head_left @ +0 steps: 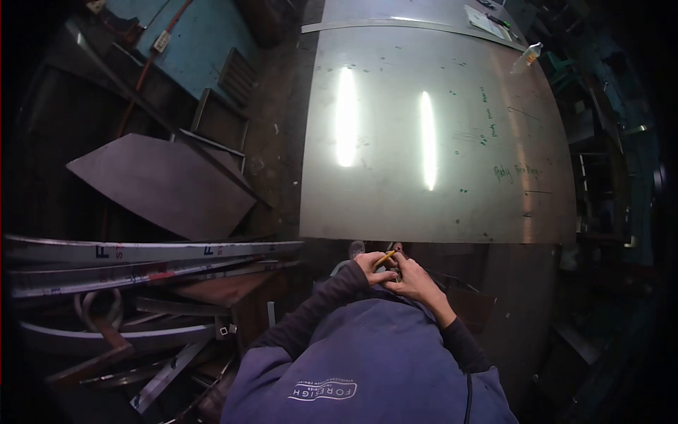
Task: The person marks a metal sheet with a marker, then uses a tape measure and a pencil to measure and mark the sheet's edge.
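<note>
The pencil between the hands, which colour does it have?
Yellow. The pencil shows best in the head view, the only one.

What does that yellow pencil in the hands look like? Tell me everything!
The yellow pencil is a thin, short stick, and only part of it shows. It lies tilted, its upper end pointing toward the big metal sheet. The left hand pinches it, and fingers of the right hand seem to touch it too. Its tip is too small to make out.
</note>
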`<action>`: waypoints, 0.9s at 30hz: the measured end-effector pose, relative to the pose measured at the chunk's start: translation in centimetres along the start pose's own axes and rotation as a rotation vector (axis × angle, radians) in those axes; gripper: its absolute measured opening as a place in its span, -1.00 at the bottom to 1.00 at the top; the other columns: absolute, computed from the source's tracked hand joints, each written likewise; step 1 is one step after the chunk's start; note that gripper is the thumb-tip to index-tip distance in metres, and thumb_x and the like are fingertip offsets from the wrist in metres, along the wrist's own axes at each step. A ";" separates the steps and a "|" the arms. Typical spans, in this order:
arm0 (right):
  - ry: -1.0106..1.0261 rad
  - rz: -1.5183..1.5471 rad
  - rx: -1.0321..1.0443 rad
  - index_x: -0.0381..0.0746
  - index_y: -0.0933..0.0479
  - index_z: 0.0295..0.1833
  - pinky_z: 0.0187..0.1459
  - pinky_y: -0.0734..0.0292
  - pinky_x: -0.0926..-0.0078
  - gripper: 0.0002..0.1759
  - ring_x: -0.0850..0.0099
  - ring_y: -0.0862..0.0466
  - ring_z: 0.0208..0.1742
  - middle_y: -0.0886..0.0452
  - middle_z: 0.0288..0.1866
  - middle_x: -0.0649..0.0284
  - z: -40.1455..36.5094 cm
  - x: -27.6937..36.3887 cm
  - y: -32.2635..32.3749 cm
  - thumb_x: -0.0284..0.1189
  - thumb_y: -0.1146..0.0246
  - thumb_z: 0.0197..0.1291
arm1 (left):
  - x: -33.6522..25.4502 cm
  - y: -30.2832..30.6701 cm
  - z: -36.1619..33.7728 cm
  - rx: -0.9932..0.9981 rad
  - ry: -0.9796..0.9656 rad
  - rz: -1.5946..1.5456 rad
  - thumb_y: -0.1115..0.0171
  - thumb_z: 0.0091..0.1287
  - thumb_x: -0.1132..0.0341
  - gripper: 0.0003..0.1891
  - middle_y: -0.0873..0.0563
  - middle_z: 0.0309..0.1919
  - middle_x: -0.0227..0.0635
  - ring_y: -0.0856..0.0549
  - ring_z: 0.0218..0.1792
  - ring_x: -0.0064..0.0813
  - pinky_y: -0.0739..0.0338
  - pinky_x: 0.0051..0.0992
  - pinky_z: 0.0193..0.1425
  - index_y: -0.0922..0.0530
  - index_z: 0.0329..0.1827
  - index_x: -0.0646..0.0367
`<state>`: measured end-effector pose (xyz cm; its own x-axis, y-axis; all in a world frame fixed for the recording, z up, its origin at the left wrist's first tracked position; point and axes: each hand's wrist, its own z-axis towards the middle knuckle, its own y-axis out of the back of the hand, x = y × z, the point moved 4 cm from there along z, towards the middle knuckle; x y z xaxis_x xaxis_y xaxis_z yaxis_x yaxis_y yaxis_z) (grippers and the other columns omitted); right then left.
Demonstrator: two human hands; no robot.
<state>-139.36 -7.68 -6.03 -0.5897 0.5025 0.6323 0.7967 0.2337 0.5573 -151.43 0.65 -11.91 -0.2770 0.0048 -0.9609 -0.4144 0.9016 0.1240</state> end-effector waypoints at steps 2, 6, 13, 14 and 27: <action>0.023 0.030 0.012 -0.24 -0.32 0.29 0.10 -0.50 0.08 -0.27 -0.07 -0.62 0.03 -0.63 0.03 -0.10 0.2 0.6 -0.5 -0.13 -0.31 0.04 | 0.2 0.5 -0.8 0.002 0.014 0.004 -0.48 0.14 0.11 -0.62 -0.75 -0.33 -0.27 -0.71 -0.31 -0.50 -0.58 -0.47 -0.15 -0.67 -0.11 0.20; 0.253 0.015 0.113 -0.27 -0.18 0.40 0.21 -0.43 0.09 -0.03 -0.09 -0.57 0.12 -0.56 0.12 -0.15 1.2 0.8 -1.7 -0.03 -0.43 -0.03 | 1.9 1.5 -2.3 -0.077 0.066 -0.073 -0.51 0.12 0.15 -0.64 -0.74 -0.32 -0.29 -0.71 -0.27 -0.49 -0.57 -0.47 -0.06 -0.67 -0.13 0.17; 0.392 0.016 0.114 -0.06 -0.12 0.47 0.28 -0.36 0.07 0.00 -0.07 -0.51 0.16 -0.49 0.18 -0.04 1.8 1.8 -2.7 -0.02 -0.43 -0.04 | 2.9 4.8 -3.9 0.009 0.062 -0.383 -0.49 0.14 0.37 -0.70 -0.71 -0.25 -0.36 -0.65 -0.16 -0.58 -0.55 -0.50 0.03 -0.64 -0.11 0.26; 0.389 -0.052 0.081 -0.02 -0.19 0.44 0.25 -0.39 0.09 -0.08 -0.04 -0.52 0.14 -0.49 0.15 0.00 2.0 1.9 -2.3 -0.03 -0.42 -0.02 | 3.5 5.9 -3.9 -0.037 0.049 -0.335 -0.49 0.13 0.39 -0.72 -0.70 -0.25 -0.37 -0.65 -0.16 -0.58 -0.55 -0.50 0.03 -0.64 -0.12 0.26; 0.256 -0.312 -0.317 0.10 -0.52 0.25 0.13 -0.44 0.19 -0.38 0.19 -0.43 0.14 -0.42 0.07 0.21 3.0 -3.3 3.4 -0.29 -0.45 -0.02 | 13.3 16.7 -7.5 -1.022 0.225 -0.177 -0.53 0.08 0.38 -0.80 -0.73 -0.43 -0.42 -0.66 -0.38 -0.61 -0.55 -0.56 -0.23 -0.68 -0.30 0.24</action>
<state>-134.31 -6.06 -7.89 -0.8383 0.2198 0.4990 0.5215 0.0560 0.8514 -168.52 12.50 -20.75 -0.2523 -0.2650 -0.9307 -0.9674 0.0897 0.2367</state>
